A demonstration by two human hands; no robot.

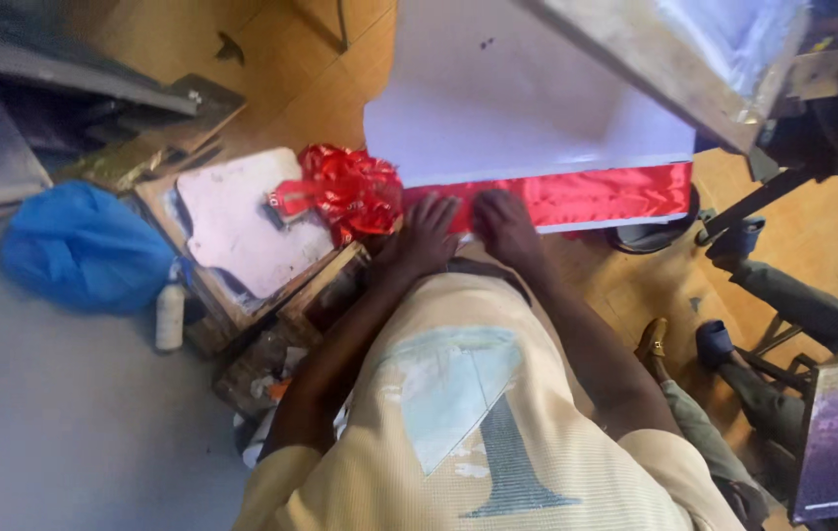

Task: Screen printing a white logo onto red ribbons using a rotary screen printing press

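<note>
My left hand (pixel 429 231) and right hand (pixel 505 224) press flat, fingers spread, on the red satin ribbon (pixel 576 197), smoothed rightward beneath the white board (pixel 507 108), its bunched remainder (pixel 345 192) waiting left.

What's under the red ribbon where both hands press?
The red ribbon lies flat along the near edge of a white board. Left hand and right hand cover part of it; beneath the board is hidden.

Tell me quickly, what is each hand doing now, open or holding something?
Left hand: open, palm down, pressing flat on the red satin ribbon.
Right hand: open, palm down on the same ribbon, beside the left; gripping nothing.
</note>
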